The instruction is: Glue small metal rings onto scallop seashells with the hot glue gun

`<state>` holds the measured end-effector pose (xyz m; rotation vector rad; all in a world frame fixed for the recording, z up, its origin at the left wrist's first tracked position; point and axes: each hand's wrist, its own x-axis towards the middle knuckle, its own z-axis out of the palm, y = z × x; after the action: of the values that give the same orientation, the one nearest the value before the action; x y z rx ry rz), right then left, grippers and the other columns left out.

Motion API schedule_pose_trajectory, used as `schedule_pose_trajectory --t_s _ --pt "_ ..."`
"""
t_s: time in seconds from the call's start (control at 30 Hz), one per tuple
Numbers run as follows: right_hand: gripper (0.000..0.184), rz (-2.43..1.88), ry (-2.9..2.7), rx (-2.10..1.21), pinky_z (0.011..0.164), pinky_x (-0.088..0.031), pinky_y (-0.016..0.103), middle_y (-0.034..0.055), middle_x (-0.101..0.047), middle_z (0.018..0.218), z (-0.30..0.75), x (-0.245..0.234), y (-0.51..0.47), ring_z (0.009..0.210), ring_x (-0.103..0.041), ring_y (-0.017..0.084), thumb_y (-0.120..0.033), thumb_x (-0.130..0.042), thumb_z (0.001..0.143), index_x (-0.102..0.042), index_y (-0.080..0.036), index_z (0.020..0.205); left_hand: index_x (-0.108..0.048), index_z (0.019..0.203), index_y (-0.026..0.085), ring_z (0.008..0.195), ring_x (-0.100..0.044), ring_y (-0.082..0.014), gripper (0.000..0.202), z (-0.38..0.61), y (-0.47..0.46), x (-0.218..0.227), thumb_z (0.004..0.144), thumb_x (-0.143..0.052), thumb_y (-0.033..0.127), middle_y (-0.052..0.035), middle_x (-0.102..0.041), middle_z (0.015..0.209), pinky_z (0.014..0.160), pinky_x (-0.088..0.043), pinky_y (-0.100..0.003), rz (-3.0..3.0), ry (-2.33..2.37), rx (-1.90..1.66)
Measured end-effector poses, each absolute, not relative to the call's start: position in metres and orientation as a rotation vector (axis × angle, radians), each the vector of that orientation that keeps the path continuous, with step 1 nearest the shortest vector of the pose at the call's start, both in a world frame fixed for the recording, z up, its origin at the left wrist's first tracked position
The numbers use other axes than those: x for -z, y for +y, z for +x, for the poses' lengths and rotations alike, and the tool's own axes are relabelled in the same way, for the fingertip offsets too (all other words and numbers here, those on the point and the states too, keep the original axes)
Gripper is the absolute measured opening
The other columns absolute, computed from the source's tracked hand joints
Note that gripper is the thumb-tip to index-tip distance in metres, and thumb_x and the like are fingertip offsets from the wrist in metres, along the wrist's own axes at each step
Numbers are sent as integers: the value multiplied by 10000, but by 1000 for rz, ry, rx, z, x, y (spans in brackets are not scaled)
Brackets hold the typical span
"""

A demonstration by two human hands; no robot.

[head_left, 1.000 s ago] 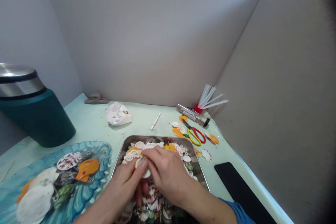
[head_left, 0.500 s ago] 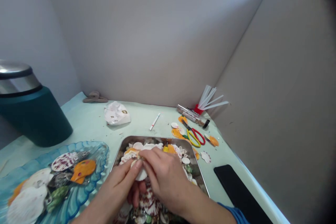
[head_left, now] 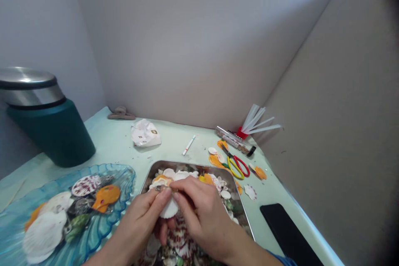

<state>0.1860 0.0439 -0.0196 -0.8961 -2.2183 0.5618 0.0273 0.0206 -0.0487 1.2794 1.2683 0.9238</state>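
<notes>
Over a metal tray (head_left: 247,219) full of shells, my left hand (head_left: 149,215) and my right hand (head_left: 204,210) meet at the fingertips. Between them is a white scallop shell (head_left: 169,208). My left thumb presses on its upper edge, with the other left fingers curled underneath. My right thumb and index finger pinch at the same edge; whether something small is between them there, I cannot make out. Below the hands, a brown-and-white striped shell (head_left: 183,239) lies in the tray among white, orange and green pieces.
To the left are a blue scalloped glass dish (head_left: 123,170) of shells and a dark green bottle (head_left: 59,133). Red-and-yellow scissors (head_left: 235,164), a clear tube (head_left: 233,139), glue sticks (head_left: 255,118) and a black phone-like slab (head_left: 288,232) lie right. Crumpled white paper (head_left: 145,134) lies behind.
The whole view has shifted slightly, so everything appears a little further right. My hands keep hold of the white shell, and more of its face now shows below my thumbs.
</notes>
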Motion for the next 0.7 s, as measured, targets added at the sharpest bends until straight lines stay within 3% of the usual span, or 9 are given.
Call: schedule_pose_trajectory --t_s 0.3,0.47,0.7 --pt "209 -926 -2172 -567 696 -471 292 56 -663 842 184 19 40 738 -619 171 -149 -425 918 -623 -171 981 -574 605 170 385 -539 -135 477 29 21 42 878 -417 528 15 -574 418 447 -384 -224 1249 1204 -930" --pt "215 -951 -2202 -550 743 -479 322 83 -657 895 184 23 43 822 -622 199 -158 -416 925 -605 -153 1028 -572 637 162 397 -534 -120 455 30 20 43 890 -422 508 28 -557 426 451 -367 -213 1249 1169 -912" --pt "200 -939 -2154 -546 749 -466 312 50 -588 925 185 24 46 834 -581 178 -171 -446 927 -588 -215 1060 -574 678 161 404 -541 -116 432 29 19 43 902 -404 490 14 -604 513 445 -365 -220 1193 1126 -928"
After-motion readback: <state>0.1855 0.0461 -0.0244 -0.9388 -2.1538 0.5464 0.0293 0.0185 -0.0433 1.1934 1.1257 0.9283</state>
